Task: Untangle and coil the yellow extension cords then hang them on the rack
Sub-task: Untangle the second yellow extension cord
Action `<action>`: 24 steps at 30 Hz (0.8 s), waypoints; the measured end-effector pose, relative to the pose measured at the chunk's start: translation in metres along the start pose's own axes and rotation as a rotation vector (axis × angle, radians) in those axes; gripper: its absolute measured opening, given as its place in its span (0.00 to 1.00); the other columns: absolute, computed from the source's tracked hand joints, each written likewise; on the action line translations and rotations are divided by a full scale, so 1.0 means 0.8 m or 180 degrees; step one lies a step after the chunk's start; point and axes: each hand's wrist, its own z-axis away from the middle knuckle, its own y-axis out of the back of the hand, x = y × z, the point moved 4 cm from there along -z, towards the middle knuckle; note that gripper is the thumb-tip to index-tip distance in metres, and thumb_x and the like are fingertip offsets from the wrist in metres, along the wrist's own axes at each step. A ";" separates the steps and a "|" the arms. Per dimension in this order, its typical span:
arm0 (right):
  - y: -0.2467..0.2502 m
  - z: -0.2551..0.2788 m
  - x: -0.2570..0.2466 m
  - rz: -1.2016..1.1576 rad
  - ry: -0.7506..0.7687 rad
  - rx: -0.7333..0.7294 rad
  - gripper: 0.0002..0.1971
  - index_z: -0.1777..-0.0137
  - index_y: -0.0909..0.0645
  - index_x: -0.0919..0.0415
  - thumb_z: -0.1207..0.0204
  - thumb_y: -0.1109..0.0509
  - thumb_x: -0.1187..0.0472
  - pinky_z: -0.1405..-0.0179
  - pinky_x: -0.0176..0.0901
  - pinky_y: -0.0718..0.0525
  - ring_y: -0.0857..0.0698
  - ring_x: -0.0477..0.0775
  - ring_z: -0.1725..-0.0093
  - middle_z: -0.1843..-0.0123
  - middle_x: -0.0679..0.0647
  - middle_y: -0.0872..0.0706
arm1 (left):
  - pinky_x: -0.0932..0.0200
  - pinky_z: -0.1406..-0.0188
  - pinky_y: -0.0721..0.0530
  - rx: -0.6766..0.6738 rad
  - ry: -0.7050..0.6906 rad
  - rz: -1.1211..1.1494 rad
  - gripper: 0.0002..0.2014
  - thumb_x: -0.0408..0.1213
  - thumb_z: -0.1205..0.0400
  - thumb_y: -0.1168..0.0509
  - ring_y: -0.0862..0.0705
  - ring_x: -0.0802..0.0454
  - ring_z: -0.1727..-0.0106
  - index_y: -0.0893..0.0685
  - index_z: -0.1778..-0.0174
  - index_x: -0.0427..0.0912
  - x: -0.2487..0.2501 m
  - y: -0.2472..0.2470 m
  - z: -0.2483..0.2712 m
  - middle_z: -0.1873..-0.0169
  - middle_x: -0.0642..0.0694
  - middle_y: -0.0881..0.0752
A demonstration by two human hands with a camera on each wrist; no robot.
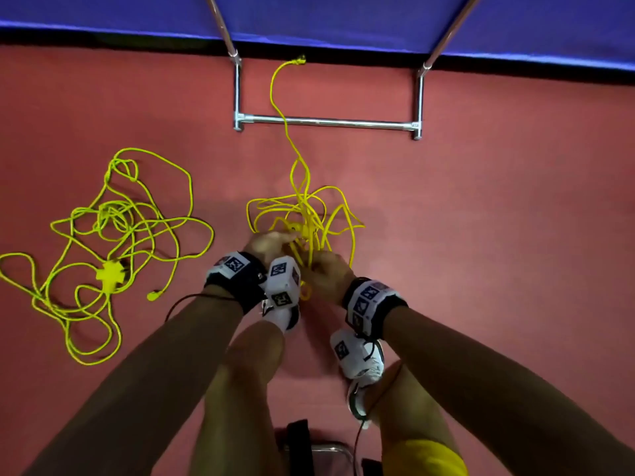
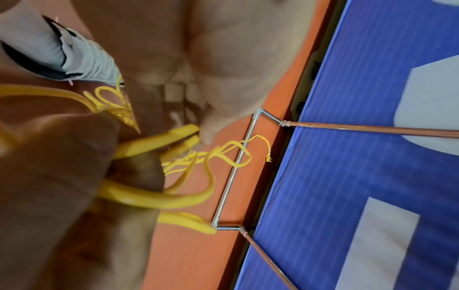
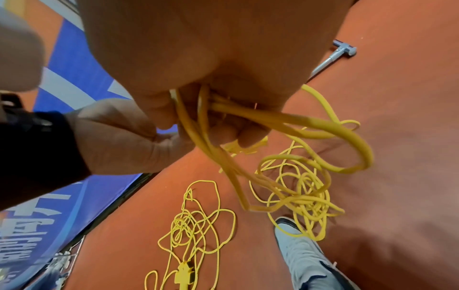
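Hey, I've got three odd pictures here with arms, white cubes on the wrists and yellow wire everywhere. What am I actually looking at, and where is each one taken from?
No machine here: a person is working with two bare hands, wearing cameras. The big picture comes from a head camera looking down at the red floor. The other two come from cameras strapped to each wrist, those white cubes with printed markers, looking along the hand.

The left hand and right hand both have their grip on the tangled yellow cord in front of the person's shoes; the right wrist view shows several strands bunched in the fingers. One strand of it trails across the metal rack base toward the blue banner.

A second yellow cord, also tangled, lies untouched on the floor to the person's left, with a cross-shaped socket block in it.
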 end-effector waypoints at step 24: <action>-0.140 0.078 0.227 -0.1272 -0.1344 0.0488 0.24 0.26 0.27 0.50 0.21 0.34 0.46 0.67 0.43 0.16 0.11 0.63 0.52 0.41 0.57 0.17 | 0.62 0.72 0.17 0.0297 -0.1248 0.0600 0.09 0.32 0.11 0.40 0.14 0.57 0.74 0.27 0.56 0.47 -0.240 0.011 0.051 0.74 0.55 0.12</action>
